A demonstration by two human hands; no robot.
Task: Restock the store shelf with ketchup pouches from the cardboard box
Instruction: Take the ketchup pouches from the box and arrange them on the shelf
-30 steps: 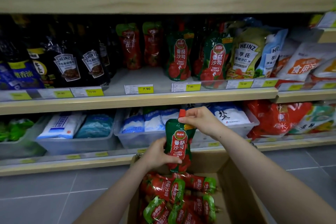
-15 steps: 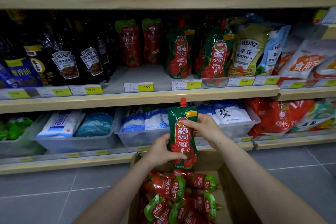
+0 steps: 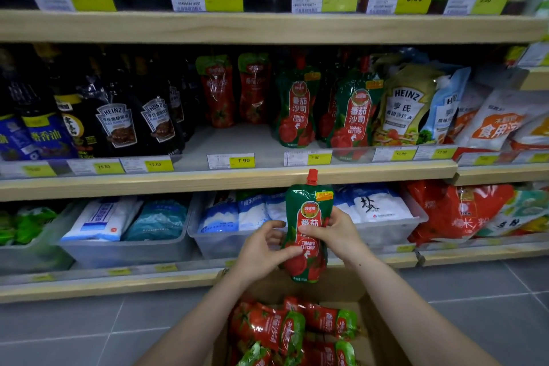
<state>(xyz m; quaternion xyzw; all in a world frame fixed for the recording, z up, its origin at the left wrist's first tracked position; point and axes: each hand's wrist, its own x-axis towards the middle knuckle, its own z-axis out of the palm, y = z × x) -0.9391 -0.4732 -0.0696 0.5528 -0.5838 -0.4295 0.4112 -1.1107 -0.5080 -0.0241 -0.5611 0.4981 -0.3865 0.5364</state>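
A green and red ketchup pouch [image 3: 309, 211] with a red cap stands upright in the air, held between both hands above the cardboard box [image 3: 383, 333]. My left hand [image 3: 263, 249] grips its lower left side with the thumb across the front. My right hand [image 3: 335, 232] grips its right side at mid height. Several red ketchup pouches [image 3: 267, 327] lie flat in the box. On the middle shelf [image 3: 225, 178] two matching green pouches [image 3: 297, 107] stand upright, with two red ones [image 3: 218, 92] further back left.
Dark Heinz sauce pouches [image 3: 116, 125] fill the shelf's left part, salad dressing pouches [image 3: 407, 107] the right. A bare patch of shelf lies behind the 7.90 price tag [image 3: 231, 160]. Clear bins [image 3: 124, 249] with salt bags sit on the lower shelf. Grey floor tiles surround the box.
The pouch has risen from the box and turned upright, its cap now near the middle shelf's front edge. My right hand slid from the cap to the pouch's side.
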